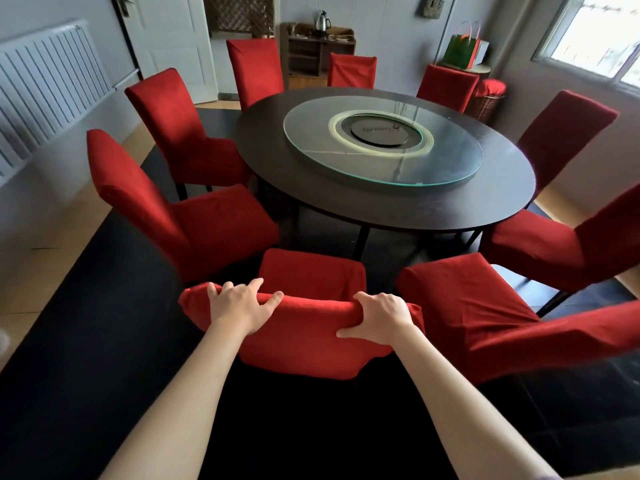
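Head view: the chair [304,341] stands right in front of the person. Its seat [311,271] faces the round bench [398,209] but is not tucked under it, and it sits between two neighbouring chairs [207,230] on a black carpet [104,341].

Both hands are on the top of the backrest, set apart toward its two corners. The left hand [242,306] wraps over the top edge, fingers down the far side and thumb spread along the crest. The right hand [381,318] clamps the edge with its fingers over the top and its thumb pressed on the near face.

The chair wears a red, slightly napped stretch cover that is soft and rounded at the corners. The cloth bunches a little under the right hand, so it will likely creep over the frame if only the fabric is pinched. The frame beneath looks rigid and moderately heavy, on thin dark legs. The top rail, held wide with both hands, seems the best grip, and the legs may drag on the carpet.

The bench is dark, matt wood and carries a smooth glass turntable [450,161], hard and breakable.
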`<state>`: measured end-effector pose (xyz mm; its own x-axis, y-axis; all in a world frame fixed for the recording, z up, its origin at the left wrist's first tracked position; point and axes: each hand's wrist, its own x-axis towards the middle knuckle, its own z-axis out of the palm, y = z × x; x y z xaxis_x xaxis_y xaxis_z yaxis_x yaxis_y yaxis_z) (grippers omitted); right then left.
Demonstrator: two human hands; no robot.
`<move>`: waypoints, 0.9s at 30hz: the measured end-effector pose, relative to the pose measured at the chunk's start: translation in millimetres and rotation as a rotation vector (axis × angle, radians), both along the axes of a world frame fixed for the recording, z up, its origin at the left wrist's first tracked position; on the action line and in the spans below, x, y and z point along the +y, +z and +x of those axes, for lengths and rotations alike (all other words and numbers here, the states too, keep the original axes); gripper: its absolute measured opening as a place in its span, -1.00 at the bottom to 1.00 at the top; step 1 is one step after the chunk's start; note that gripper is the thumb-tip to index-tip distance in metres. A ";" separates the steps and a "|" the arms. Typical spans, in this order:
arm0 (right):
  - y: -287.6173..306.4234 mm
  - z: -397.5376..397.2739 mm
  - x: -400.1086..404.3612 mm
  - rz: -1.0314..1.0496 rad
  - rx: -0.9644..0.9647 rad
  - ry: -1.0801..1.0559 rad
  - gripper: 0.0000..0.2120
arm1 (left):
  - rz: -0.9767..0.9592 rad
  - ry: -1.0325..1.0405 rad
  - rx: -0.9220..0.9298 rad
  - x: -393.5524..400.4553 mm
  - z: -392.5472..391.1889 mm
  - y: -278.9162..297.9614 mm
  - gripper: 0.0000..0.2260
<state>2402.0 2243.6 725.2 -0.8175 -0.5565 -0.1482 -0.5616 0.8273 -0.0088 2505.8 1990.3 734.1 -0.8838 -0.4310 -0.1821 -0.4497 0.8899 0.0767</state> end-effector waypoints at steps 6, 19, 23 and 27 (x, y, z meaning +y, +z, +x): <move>2.2 6.3 -3.5 0.027 0.016 -0.024 -0.28 | 0.033 -0.006 0.055 -3.5 4.2 -5.3 -0.35; 0.2 29.0 -2.5 -0.040 0.038 -0.034 -0.31 | 0.000 -0.022 0.040 -14.2 6.0 -8.4 -0.33; -0.4 28.8 -2.6 -0.033 0.057 -0.016 -0.30 | -0.007 -0.017 0.035 -14.3 7.2 -8.8 -0.33; -0.7 28.6 -2.4 -0.032 0.065 -0.012 -0.29 | -0.006 -0.014 0.037 -13.4 7.0 -8.3 -0.33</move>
